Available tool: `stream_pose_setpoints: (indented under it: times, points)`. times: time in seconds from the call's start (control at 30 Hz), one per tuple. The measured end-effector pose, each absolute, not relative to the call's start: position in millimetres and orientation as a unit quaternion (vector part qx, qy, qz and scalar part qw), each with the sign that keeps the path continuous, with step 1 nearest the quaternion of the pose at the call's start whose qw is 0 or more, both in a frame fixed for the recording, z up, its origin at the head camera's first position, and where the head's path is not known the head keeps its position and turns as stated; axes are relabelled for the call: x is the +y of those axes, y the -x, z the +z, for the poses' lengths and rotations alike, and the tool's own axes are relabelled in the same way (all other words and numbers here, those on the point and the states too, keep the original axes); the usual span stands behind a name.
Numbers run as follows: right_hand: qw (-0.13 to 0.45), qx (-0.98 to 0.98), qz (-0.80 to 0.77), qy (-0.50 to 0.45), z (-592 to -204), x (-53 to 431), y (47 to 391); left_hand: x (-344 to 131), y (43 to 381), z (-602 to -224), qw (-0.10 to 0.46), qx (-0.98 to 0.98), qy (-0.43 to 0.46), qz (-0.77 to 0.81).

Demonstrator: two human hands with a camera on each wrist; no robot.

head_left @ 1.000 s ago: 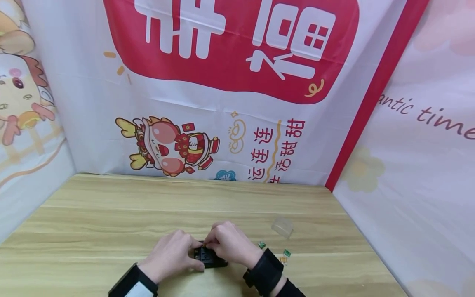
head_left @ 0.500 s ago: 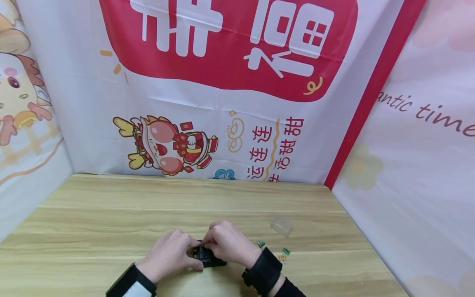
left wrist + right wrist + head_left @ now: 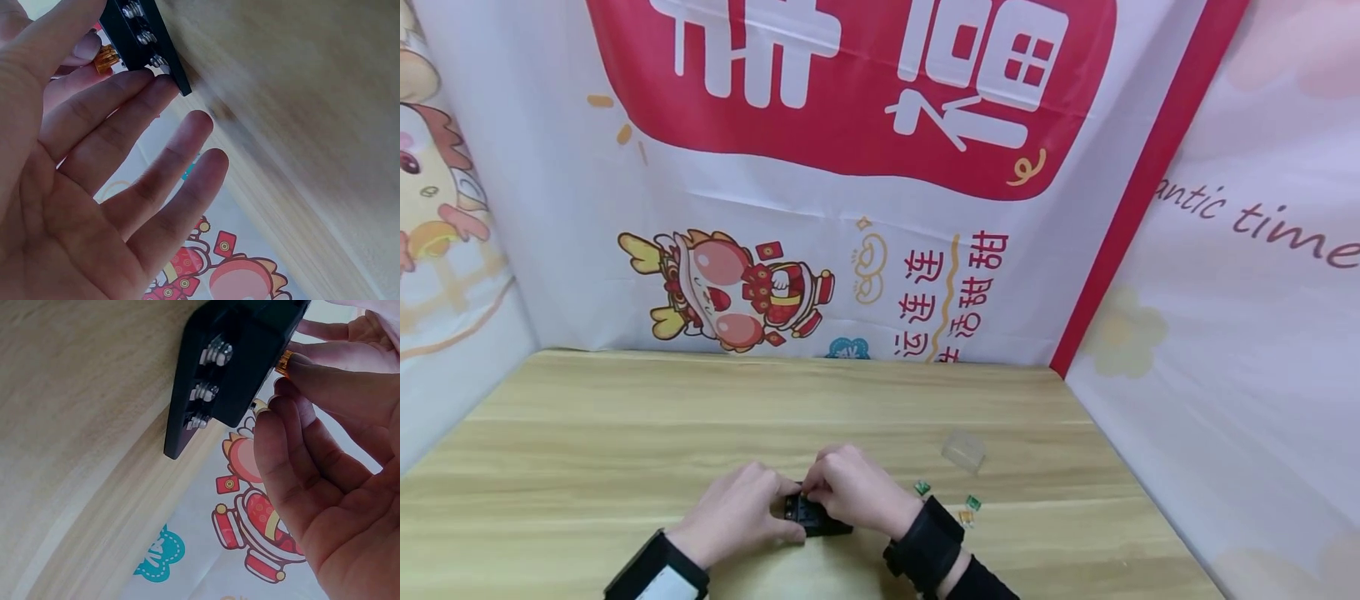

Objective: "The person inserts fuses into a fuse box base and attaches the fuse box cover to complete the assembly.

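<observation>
A small black block point(image 3: 818, 520) with metal screw terminals along its stepped edge is on the table in the head view. Around its left end, my left hand point(image 3: 737, 512) holds it between thumb and fingers; the last two fingers stand free in the left wrist view. My right hand point(image 3: 856, 492) pinches a small see-through orange piece point(image 3: 284, 363) between thumb and index finger, against the block's top face. That piece point(image 3: 107, 59) also shows in the left wrist view. Fingers hide where it meets the block.
To the right of my right hand lie two small green pieces point(image 3: 922, 487) and another orange piece point(image 3: 966, 518). Behind them is a clear plastic cover point(image 3: 963, 451). Printed cloth hangs behind and beside the wood-grain table point(image 3: 662, 417).
Both hands keep their hold on the block and the orange piece, with hardly any finger movement. The whole head view has shifted slightly, so everything sits a little further left.
</observation>
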State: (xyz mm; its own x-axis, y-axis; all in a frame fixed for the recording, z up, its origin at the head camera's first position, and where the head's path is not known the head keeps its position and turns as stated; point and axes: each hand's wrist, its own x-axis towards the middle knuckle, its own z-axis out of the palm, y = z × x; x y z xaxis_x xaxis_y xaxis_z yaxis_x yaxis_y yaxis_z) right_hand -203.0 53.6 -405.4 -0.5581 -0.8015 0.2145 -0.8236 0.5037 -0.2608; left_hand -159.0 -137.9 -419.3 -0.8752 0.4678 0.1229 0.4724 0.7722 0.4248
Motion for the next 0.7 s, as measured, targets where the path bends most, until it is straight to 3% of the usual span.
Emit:
stream_pose_setpoints:
  times: [0.7]
  points:
    - [0.038, -0.866, 0.171, -0.468, -403.5, 52.5, 204.9, -141.0, 162.0, -414.4, 0.011, -0.936, 0.273, -0.222]
